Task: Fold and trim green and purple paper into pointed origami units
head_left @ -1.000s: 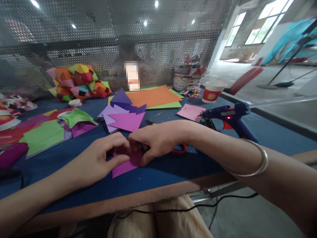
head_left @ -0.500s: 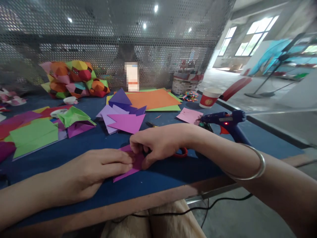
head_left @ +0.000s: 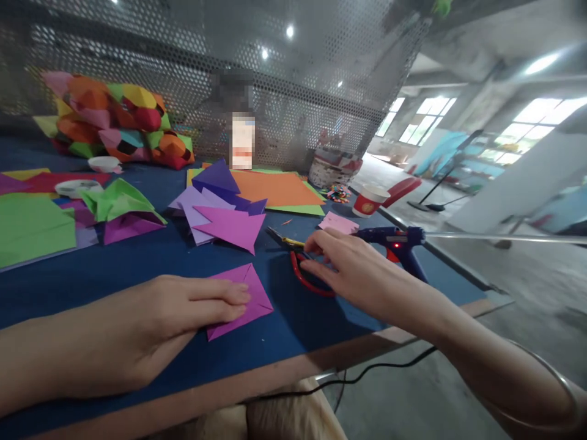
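Note:
My left hand (head_left: pixel 183 315) lies flat on a folded magenta paper square (head_left: pixel 259 296), its outstretched fingers pressing the paper against the blue tabletop. Crease lines and triangular flaps show on the square's uncovered half. To the right, my right hand (head_left: pixel 351 260) is over a pair of scissors (head_left: pixel 314 284) with red loop handles, its fingers and thumb curved but apart at the handles. The scissors' dark pointed blades lie on the table, aimed to the far left. Part of the handles is hidden under the hand.
Beyond my hands lie cut purple papers (head_left: pixel 233 226) and orange sheets (head_left: pixel 270 188). A glue gun (head_left: pixel 403 235) with a red light stands right, near a paper cup (head_left: pixel 369 200). Folded green paper (head_left: pixel 121 201), a tape roll (head_left: pixel 76 188) and colourful paper shapes (head_left: pixel 123 125) are left.
My right hand has left the magenta square and moved right to the scissors. My left hand stays on the paper. The camera view has turned to the right.

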The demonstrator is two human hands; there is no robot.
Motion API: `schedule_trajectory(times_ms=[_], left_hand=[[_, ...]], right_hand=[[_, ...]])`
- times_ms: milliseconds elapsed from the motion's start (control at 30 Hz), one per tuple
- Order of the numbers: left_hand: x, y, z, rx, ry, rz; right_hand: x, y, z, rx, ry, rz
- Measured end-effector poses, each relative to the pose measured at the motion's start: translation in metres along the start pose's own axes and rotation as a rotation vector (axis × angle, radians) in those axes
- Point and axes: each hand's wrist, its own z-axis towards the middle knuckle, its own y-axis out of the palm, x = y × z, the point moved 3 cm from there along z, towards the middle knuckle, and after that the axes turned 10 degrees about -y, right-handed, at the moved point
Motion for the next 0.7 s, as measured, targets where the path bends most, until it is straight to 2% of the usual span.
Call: schedule_trajectory(times_ms=[100, 367, 433, 533, 600, 700], left_hand=[[0.003, 0.001, 0.004, -0.003, -0.02, -0.042], [0.01, -0.003, 0.011, -0.03, -0.039, -0.074], [0.012, -0.005, 0.011, -0.03, -0.03, -0.087], [0.014, -0.008, 0.011, -0.019, -0.051, -0.137], [0.014, -0.009, 0.013, -0.042, -0.092, -0.186], [0.014, -0.012, 0.017, -0.089, -0.124, -0.253]], right_hand=[[0.012, 0.006, -0.004, -0.064, 0.108, -0.082], [0.015, 0.008, 0.004, -0.091, 0.053, 0.145], [0.011, 0.009, 0.003, -0.008, 0.045, 0.316], [-0.002, 0.013, 0.001, 0.12, 0.011, 0.803], [-0.017, 0.018, 0.0, 0.132, -0.017, 1.076], [-0.046, 0.026, 0.003, 0.138, -0.13, 1.148]])
